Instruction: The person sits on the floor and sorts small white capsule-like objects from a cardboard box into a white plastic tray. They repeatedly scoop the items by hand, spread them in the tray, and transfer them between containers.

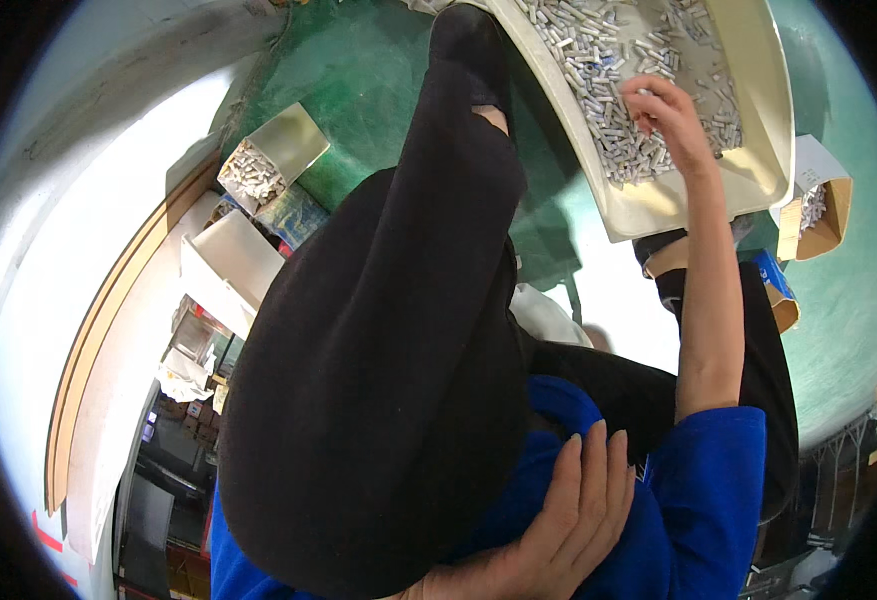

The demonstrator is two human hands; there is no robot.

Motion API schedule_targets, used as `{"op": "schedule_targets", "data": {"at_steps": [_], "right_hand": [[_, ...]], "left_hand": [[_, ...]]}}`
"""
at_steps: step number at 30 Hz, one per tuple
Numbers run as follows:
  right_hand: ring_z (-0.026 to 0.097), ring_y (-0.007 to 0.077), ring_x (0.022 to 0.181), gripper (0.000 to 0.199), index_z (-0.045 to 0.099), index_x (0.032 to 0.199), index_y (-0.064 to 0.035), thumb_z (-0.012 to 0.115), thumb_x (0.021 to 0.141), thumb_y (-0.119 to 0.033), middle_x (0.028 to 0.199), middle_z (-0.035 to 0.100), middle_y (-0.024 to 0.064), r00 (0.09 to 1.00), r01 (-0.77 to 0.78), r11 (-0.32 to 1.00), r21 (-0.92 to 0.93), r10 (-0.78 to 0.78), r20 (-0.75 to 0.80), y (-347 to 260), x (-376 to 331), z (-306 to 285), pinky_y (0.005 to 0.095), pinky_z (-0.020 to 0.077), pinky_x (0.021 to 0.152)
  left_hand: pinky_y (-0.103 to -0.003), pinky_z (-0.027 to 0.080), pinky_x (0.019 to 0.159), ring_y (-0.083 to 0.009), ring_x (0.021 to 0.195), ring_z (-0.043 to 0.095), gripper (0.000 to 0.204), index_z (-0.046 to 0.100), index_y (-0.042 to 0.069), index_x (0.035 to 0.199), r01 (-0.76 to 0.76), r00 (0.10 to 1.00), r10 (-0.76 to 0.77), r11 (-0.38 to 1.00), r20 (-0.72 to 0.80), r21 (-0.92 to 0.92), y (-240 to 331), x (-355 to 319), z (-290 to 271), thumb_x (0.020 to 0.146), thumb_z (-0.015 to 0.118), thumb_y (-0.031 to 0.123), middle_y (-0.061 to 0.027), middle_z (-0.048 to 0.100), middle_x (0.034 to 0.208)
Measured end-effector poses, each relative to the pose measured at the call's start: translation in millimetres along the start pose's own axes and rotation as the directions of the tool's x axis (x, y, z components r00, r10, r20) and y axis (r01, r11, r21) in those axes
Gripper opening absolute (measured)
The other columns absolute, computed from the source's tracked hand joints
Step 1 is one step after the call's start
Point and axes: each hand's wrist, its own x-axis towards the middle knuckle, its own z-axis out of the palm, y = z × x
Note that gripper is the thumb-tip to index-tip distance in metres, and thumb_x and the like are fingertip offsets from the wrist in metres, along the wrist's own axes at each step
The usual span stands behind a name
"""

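Note:
My right hand (666,118) is over a cream plastic tray (763,110), its fingers curled together. A pale bit shows at the fingertips, but I cannot tell whether it is held or lies in the tray behind. Many small white and grey cylindrical pieces (583,60) cover much of the tray's bottom, thickest along its left side. My left hand (558,530) lies against my blue shirt, fingers stretched out and holding nothing; its thumb is hidden.
My black-trousered leg (378,380) is raised across the middle. At left, an open box (293,140) of small pale pieces stands near a white bin (238,255). Right of the tray is a cardboard box (828,215) with similar pieces. The floor (358,70) is green.

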Motion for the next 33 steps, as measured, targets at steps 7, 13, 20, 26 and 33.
{"op": "schedule_targets", "data": {"at_steps": [7,13,20,26,33], "right_hand": [[0.059,0.0342,0.069,0.024,0.056,0.095,-0.0091,0.064,0.078,-0.023,0.077,0.062,0.0142,0.881,0.211,0.405,-0.89,-0.473,-0.007,7.3,27.8,60.1,0.0412,0.0433,0.058],[0.06,0.0312,0.071,0.022,0.059,0.097,-0.0081,0.061,0.079,-0.021,0.073,0.061,0.0132,0.875,0.211,0.345,-0.914,-0.484,0.019,23.9,25.1,54.8,0.0412,0.0449,0.057],[0.043,0.007,0.057,0.022,0.062,0.094,-0.0071,0.059,0.083,-0.026,0.07,0.053,-0.0048,0.992,0.034,0.98,0.198,-0.008,-0.128,18.5,-4.2,15.4,0.0214,0.0316,0.048],[0.043,0.0051,0.055,0.023,0.061,0.076,-0.0077,0.06,0.083,-0.03,0.069,0.055,-0.0035,0.992,-0.028,0.999,0.033,0.032,-0.124,-4.8,10.8,12.5,0.0192,0.0325,0.049],[0.061,0.0304,0.071,0.016,0.053,0.095,-0.0114,0.056,0.085,-0.024,0.076,0.062,0.0111,0.879,0.19,0.185,-0.964,-0.469,0.083,-15.3,50.7,52.4,0.0414,0.0449,0.06]], "left_hand": [[-0.047,0.046,0.089,-0.0372,0.103,0.057,0.052,0.05,-0.007,0.116,-0.064,0.997,0.066,0.996,0.033,-0.062,-1.8,-6.8,3.5,0.091,0.033,0.036,-0.0248,0.057,0.11],[-0.055,0.042,0.092,-0.0448,0.109,0.05,0.043,0.048,-0.009,0.116,0.102,0.994,-0.105,0.993,-0.041,-0.067,20.9,-7.5,6.4,0.087,0.035,0.02,-0.0288,0.052,0.116],[-0.057,0.04,0.092,-0.0462,0.108,0.05,0.043,0.049,-0.009,0.116,0.028,1.0,-0.029,0.994,-0.005,-0.101,11.0,-12.2,0.3,0.087,0.036,0.02,-0.0295,0.052,0.116],[-0.057,0.04,0.092,-0.0462,0.109,0.05,0.043,0.05,-0.009,0.116,0.105,0.989,-0.114,0.99,-0.099,-0.09,31.1,-14.4,14.1,0.087,0.037,0.02,-0.0295,0.052,0.116],[-0.058,0.04,0.092,-0.0462,0.11,0.049,0.043,0.05,-0.008,0.116,0.118,0.989,-0.123,0.99,-0.076,-0.075,26.4,-11.9,11.7,0.087,0.037,0.021,-0.0294,0.051,0.117]]}}
